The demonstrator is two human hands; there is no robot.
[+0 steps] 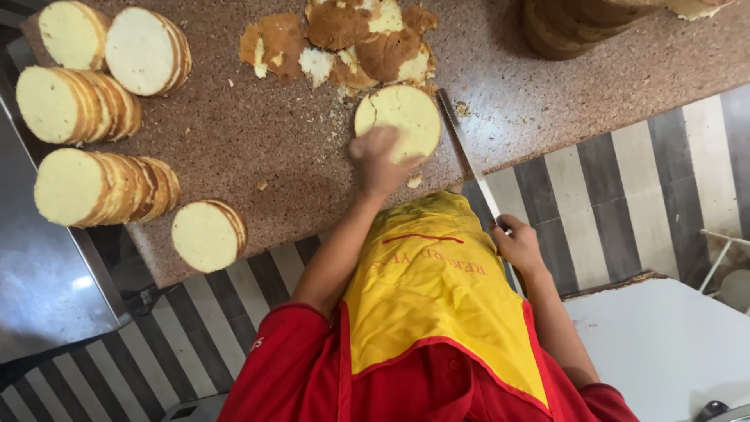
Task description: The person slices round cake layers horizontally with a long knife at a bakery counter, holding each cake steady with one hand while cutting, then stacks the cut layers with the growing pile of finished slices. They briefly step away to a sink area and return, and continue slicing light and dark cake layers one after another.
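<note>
— Hands first: what is each one doing?

— Left hand (380, 162) is pressing down on a round sponge cake (400, 121), fingers lying flat and close together on its pale top. Right hand (517, 244) is curling its fingers tight around the handle of a long knife (466, 152), off the bench's near edge.

— Where is the cake sitting?

— It is resting on the speckled brown bench (234, 133), near the near edge, with the blade lying just beside its right side.

— And around it?

— Brown crust trimmings (344, 43) are lying toward the far edge; stacks of sliced cake rounds (94, 187) are leaning along the left end. A yellow apron (433, 301) is hanging over a red shirt.
</note>
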